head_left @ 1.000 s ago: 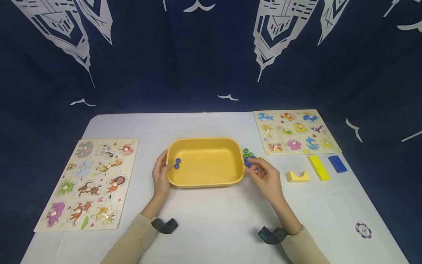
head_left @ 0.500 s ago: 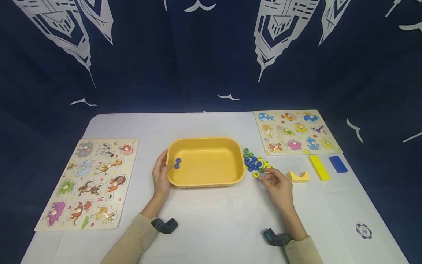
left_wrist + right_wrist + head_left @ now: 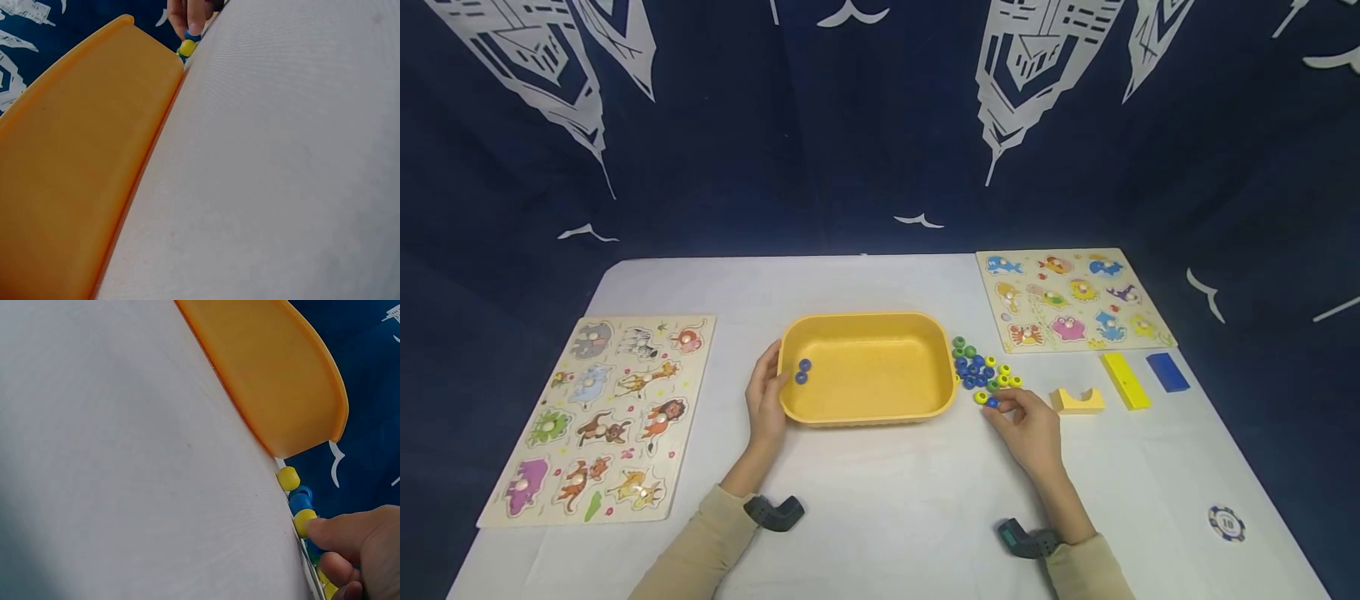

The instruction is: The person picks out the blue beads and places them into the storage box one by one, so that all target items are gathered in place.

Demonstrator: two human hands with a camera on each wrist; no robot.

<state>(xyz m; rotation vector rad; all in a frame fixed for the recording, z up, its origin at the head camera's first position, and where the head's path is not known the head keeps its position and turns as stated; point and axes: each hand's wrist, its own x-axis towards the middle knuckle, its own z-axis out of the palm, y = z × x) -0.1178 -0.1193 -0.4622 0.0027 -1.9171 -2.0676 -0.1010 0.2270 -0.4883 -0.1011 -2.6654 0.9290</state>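
Note:
My left hand (image 3: 767,404) grips the left end of a yellow plastic tray (image 3: 865,417), thumb at the rim and fingers along the outer wall. Two blue beads (image 3: 805,365) lie inside the tray near that end. Right of the tray, my right hand (image 3: 1028,429) pinches a blue bead (image 3: 992,402) between thumb and fingertips, close beside a yellow bead (image 3: 981,398). Beyond the fingertips spreads a loose cluster of blue, green (image 3: 971,352) and yellow beads. In the left wrist view, that blue bead (image 3: 192,36) shows under the fingertips; in the right wrist view the thumb overlaps a yellow bead (image 3: 304,523).
An animal puzzle board (image 3: 625,433) lies at the left, a sea-creature puzzle board (image 3: 1075,300) at the back right. A yellow arch block (image 3: 1077,403), a long yellow block (image 3: 1125,382) and a blue block (image 3: 1168,372) lie right of the hand. A poker chip (image 3: 1227,524) is at the front right.
My right hand has moved from the bead cluster by the tray toward the front right, uncovering the cluster, and a blue bead now shows at its fingertips. The left hand and tray have stayed put.

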